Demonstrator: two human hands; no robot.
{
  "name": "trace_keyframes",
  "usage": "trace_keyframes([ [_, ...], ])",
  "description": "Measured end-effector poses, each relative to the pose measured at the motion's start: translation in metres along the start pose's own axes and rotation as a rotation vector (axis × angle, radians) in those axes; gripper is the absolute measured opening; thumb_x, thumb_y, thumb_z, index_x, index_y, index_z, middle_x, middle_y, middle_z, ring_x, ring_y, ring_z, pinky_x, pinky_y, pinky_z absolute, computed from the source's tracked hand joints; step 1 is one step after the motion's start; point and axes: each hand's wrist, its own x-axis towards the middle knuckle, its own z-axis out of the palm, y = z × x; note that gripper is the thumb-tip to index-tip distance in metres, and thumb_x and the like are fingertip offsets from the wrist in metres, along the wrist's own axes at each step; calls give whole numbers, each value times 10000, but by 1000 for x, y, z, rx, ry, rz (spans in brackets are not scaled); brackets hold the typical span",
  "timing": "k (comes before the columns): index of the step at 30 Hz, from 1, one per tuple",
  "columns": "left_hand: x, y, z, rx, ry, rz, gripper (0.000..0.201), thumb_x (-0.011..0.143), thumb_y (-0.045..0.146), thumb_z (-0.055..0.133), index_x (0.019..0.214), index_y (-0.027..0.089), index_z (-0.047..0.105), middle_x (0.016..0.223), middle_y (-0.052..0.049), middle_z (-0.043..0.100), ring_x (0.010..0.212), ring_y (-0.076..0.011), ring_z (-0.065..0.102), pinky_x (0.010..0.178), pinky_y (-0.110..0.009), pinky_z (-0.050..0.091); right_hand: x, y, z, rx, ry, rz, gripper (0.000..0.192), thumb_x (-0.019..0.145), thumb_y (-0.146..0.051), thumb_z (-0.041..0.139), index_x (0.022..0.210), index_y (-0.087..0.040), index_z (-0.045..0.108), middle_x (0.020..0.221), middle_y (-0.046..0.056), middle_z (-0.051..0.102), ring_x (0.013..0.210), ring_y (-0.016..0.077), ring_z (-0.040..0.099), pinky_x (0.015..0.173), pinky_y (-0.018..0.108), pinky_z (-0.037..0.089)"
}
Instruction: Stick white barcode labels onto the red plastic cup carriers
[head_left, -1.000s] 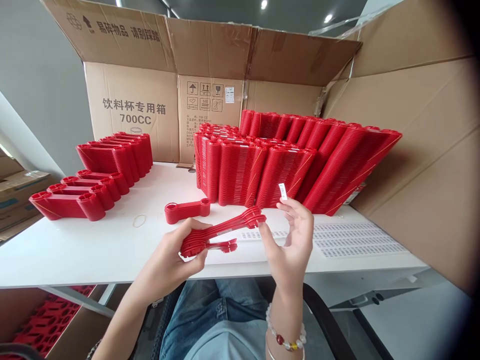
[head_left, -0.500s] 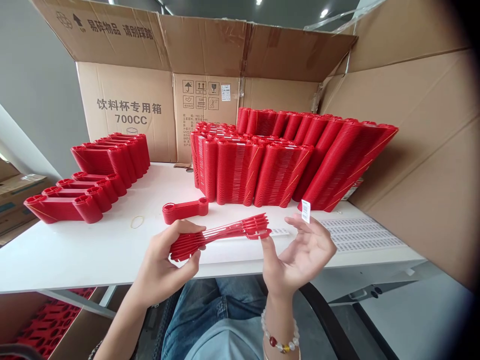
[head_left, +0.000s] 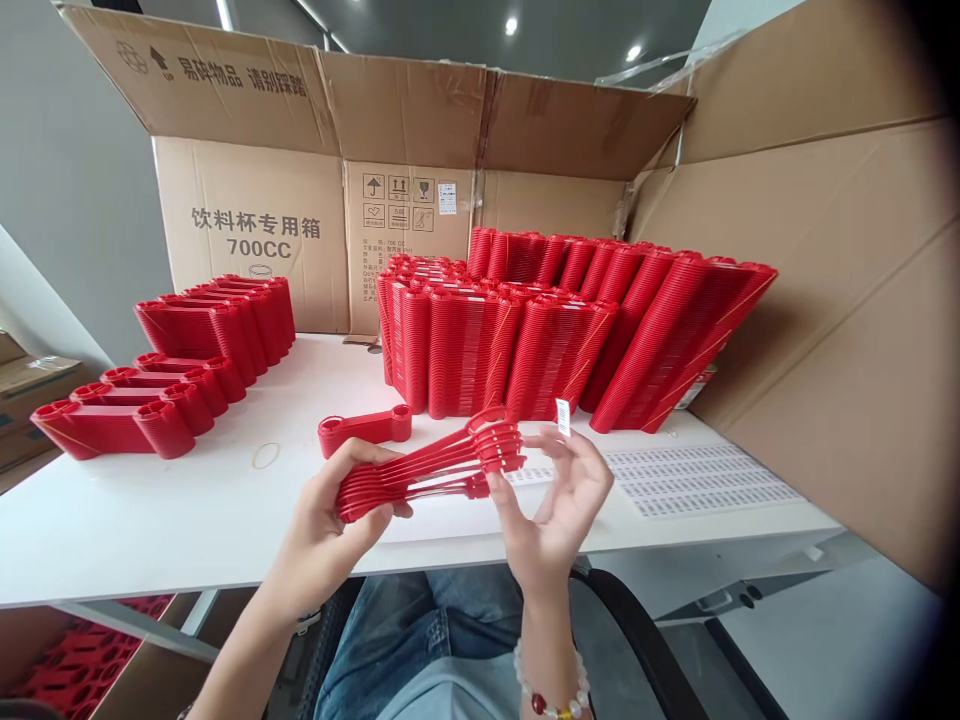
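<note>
Clasped in my left hand (head_left: 319, 535) is a small stack of red plastic strips (head_left: 435, 465) with ringed ends. Their right ends are fanned apart, and one or more strips hang lower than the others. My right hand (head_left: 551, 520) has its thumb under the fanned end and its index fingertip against the side of it. A small white barcode label (head_left: 563, 416) sticks up from a fingertip of that hand. Just behind my left hand, a short stack of the same red pieces (head_left: 365, 428) lies on the white table (head_left: 172, 530).
Tall stacks of red pieces (head_left: 472, 350) stand at the back, some leaning, with rubber bands. More banded bundles (head_left: 161, 425) line the left. A loose rubber band (head_left: 265, 456) and a label sheet (head_left: 697, 480) lie on the table. Cardboard walls (head_left: 787, 290) enclose the back and right.
My right hand has moved left, bringing its index finger up to the stack. The strips' right ends have spread apart and tilted. The label stays on the fingertip.
</note>
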Motion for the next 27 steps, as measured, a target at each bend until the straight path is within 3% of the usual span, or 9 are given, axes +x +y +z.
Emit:
trace_keyframes([
  [9,1,3,14,-132,-59,-129,175,822,255,646,968,197,568,863,-22,686,698,-173,683,688,-294,556,-7,-8,6,-18,-136,73,814,713,-346,839,1369,-293,360,1272,95,502,1160,257,547,978,447,494],
  [15,-5,9,21,-184,-10,-197,215,795,282,629,975,213,533,716,15,684,665,-184,676,703,-313,531,-5,-4,1,-12,-104,122,677,780,-367,783,1331,-307,395,1260,79,519,1123,241,568,988,460,481],
  [21,-3,8,27,-123,-54,-228,221,774,266,630,968,203,544,708,5,685,681,-194,677,696,-317,523,-6,-3,2,-52,-133,182,769,710,-451,827,1326,-283,398,1264,97,519,1162,260,552,970,446,497],
  [27,1,7,25,-114,51,-285,198,766,269,609,952,209,575,725,10,687,661,-194,670,731,-333,521,-4,3,-4,-65,-75,204,508,853,-366,686,1286,-287,430,1208,76,549,1019,210,602,956,467,484],
])
